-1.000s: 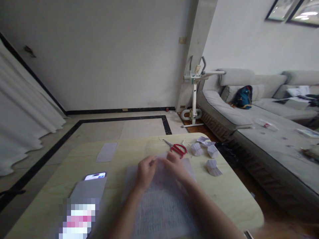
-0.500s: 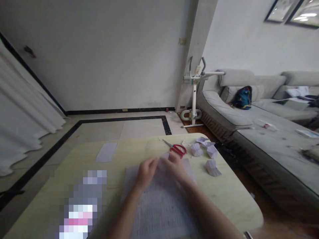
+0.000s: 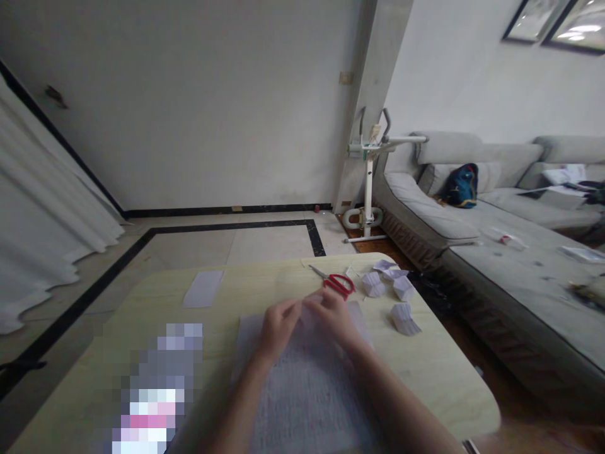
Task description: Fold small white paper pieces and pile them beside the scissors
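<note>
Both hands meet over a printed sheet of paper (image 3: 307,391) lying on the pale wooden table (image 3: 227,296). My left hand (image 3: 278,328) and my right hand (image 3: 333,315) pinch a small piece of white paper (image 3: 309,309) between their fingertips, close together. Just beyond my right hand lie red-handled scissors (image 3: 336,282). Several folded paper pieces (image 3: 401,315) sit to the right of the scissors.
A paper strip (image 3: 203,289) lies at the table's far left. A blurred-out object (image 3: 151,391) sits at the near left. A grey sofa (image 3: 496,233) with a blue backpack (image 3: 460,184) stands to the right, with a white exercise machine (image 3: 368,183) beyond the table.
My hands have drawn slightly closer together on the small paper; otherwise nothing has visibly moved.
</note>
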A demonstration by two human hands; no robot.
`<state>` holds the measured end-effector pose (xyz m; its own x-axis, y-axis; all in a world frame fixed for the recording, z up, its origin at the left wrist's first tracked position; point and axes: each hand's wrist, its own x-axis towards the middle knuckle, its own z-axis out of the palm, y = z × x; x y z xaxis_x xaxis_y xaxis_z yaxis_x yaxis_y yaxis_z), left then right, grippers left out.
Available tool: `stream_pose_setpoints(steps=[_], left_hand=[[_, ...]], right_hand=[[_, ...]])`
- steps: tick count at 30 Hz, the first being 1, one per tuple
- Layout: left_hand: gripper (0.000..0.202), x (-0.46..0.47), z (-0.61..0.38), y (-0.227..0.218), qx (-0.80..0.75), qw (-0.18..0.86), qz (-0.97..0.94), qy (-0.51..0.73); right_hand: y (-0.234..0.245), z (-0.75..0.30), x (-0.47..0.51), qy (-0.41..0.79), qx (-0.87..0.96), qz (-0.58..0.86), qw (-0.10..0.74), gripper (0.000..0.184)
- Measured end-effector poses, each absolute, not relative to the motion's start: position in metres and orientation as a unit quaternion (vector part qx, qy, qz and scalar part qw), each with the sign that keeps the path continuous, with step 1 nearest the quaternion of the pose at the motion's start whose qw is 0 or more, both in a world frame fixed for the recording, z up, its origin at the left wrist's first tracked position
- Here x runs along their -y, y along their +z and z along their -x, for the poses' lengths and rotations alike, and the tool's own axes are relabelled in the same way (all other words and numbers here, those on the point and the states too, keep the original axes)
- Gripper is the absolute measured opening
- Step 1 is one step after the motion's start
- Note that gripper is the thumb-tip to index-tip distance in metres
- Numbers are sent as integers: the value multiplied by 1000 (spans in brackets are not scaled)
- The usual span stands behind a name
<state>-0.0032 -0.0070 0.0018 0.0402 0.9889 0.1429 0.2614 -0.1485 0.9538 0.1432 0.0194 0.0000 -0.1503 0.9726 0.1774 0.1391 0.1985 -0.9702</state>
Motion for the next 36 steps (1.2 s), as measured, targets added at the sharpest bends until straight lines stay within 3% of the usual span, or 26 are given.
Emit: stream_pose_setpoints(steps=[8,19,29,33,36], left_hand=[[32,8,4,3,-516,425,-591,452],[27,4,5,0,-542,398,-570,472],[31,2,-1,-4,-492,493,-510,505],[28,-1,4,-4,-507,475,-501,516],[29,-2,7,-3,-507,491,-491,511]], right_hand=[[7,-146,-16,422,639,445,464,7],[10,-148,-16,420,641,463,444,18],[1,-147,-20,475,587,461,467,19],[1,-147,-17,469,624,427,457,51],[4,-147,-13,439,671,412,432,54]])
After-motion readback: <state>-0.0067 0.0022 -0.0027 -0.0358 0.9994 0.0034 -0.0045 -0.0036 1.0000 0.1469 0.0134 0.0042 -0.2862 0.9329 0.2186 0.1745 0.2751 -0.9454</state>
